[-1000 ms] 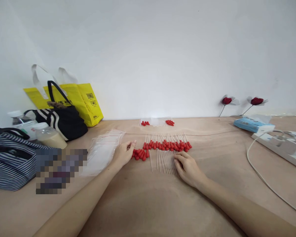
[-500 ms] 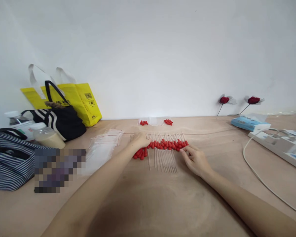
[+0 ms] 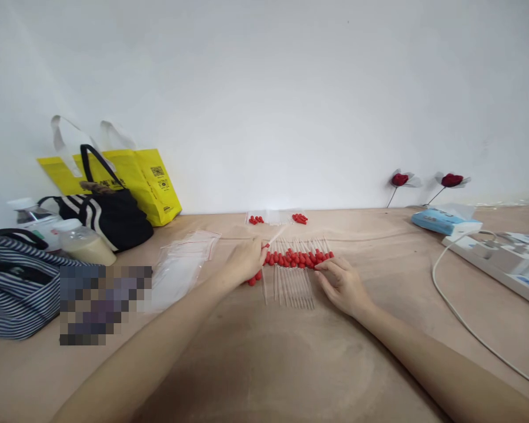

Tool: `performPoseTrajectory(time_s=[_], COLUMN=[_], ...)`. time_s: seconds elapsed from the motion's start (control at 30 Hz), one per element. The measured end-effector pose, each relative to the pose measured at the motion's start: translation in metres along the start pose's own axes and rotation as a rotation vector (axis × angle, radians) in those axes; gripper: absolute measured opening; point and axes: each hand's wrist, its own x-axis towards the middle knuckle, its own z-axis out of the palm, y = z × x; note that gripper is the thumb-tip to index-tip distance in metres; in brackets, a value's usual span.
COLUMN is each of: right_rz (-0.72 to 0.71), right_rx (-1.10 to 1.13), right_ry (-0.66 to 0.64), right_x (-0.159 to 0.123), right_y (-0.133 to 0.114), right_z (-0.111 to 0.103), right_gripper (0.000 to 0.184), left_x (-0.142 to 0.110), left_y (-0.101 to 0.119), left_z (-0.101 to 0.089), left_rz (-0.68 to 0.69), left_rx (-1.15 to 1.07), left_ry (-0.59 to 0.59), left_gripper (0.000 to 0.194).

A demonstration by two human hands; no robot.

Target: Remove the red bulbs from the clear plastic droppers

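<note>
A row of glass droppers with red rubber bulbs (image 3: 293, 258) lies on the table, their clear tubes pointing both toward the wall and toward me. My left hand (image 3: 245, 259) is at the row's left end, finger and thumb closed on one dropper (image 3: 277, 235) whose tube slants up to the right. Loose red bulbs (image 3: 253, 281) show partly beneath that hand. At the right end, my right hand (image 3: 341, 285) rests with its fingertips against the last bulbs, thumb and fingers a little apart.
Behind the row lies a clear bag (image 3: 277, 217) with red-bulbed droppers at both ends. Clear zip bags (image 3: 180, 270) are stacked at left, near bags and bottles (image 3: 86, 244). A tissue pack (image 3: 445, 221), power strip (image 3: 502, 261) and white cable (image 3: 456, 320) occupy the right.
My left hand has come slightly nearer me, with a dropper now tilted up in its fingers, covering more of the loose bulbs. My right hand has shifted slightly left along the row.
</note>
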Motion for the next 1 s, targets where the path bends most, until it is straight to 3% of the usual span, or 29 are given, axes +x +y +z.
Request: performPoseTrajectory(time_s=[0.03,0.13,0.3,0.47,0.63,0.73,1.0], right_rz=[-0.021,-0.092,-0.337,-0.497,-0.534,-0.537,-0.574], right_rx=[0.002,-0.044,-0.235,-0.334,-0.362,-0.352,-0.315], right_ry=[0.025,0.051,-0.132,-0.105,-0.034,-0.015,0.030], right_x=[0.001,0.003,0.008,0.012,0.008,0.005,0.003], right_y=[-0.002,-0.007,-0.020,-0.030,-0.030,-0.028,-0.031], right_z=[-0.001,-0.003,0.001,0.016,0.024,0.025,0.021], right_gripper=[0.014,0.023,0.027,0.022,0.019,0.022,0.025], left_x=[-0.012,-0.041,-0.056,-0.053,-0.052,-0.051,-0.052], left_y=[-0.003,-0.017,-0.031,-0.023,-0.019,-0.018,-0.021], left_z=[0.001,0.015,0.043,0.050,0.048,0.047,0.051], left_rz=[0.059,0.399,0.706,0.804,0.814,0.851,0.900], left_rx=[0.023,0.201,0.300,0.311,0.264,0.242,0.205], left_ry=[-0.004,0.153,0.426,0.512,0.544,0.571,0.534], left_gripper=[0.014,0.017,0.023,0.019,0.013,0.021,0.019])
